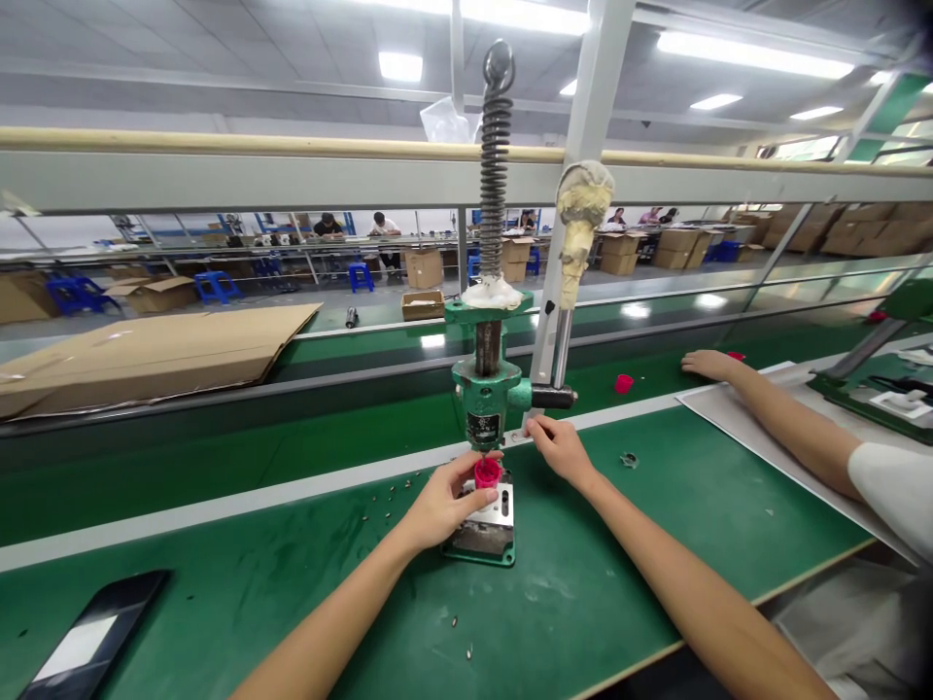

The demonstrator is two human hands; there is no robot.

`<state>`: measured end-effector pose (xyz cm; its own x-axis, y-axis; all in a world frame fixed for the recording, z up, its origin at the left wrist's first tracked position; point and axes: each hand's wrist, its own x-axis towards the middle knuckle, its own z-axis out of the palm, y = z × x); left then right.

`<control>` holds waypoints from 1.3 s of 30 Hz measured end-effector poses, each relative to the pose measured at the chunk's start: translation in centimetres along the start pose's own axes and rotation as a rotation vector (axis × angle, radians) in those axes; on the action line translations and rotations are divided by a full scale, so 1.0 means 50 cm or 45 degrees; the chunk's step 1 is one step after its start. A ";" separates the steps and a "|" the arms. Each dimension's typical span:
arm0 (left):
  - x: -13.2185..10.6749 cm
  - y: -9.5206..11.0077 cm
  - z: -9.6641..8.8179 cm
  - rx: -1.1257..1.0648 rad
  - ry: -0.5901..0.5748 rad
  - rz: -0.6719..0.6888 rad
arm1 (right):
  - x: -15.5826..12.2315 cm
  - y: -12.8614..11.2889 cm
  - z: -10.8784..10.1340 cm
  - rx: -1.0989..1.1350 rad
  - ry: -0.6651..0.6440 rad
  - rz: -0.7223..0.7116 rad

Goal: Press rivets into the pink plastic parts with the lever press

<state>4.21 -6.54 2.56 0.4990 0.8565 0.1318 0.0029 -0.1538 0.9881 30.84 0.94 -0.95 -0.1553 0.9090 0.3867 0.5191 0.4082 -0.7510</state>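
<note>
The left hand [444, 503] is closing around a red plastic cap [488, 472], holding it over a steel plate [490, 517] directly beneath the green hand press [486, 389], while the right hand [561, 451] is pinching its fingertips together just beside the press, with anything between them too small to tell. Small metal bits [386, 496] are lying scattered across the green surface [583, 622], and farther along, a co-worker's hand [710, 366] is resting near another red cap [623, 383].
</note>
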 end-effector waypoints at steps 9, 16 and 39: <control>0.005 0.025 0.002 -0.060 0.054 0.052 | 0.001 0.012 0.003 0.044 0.054 -0.023; 0.012 0.072 0.008 -0.022 0.097 0.176 | 0.018 -0.087 -0.093 0.268 0.568 -0.202; 0.025 -0.056 -0.282 1.126 0.769 -0.003 | 0.248 -0.506 -0.245 0.898 0.367 -0.444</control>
<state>-7.41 1.90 1.07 -0.0128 0.9220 0.3870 0.7514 -0.2465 0.6121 26.07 0.87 29.42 0.0611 0.7028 0.7088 -0.1817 0.7061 -0.6844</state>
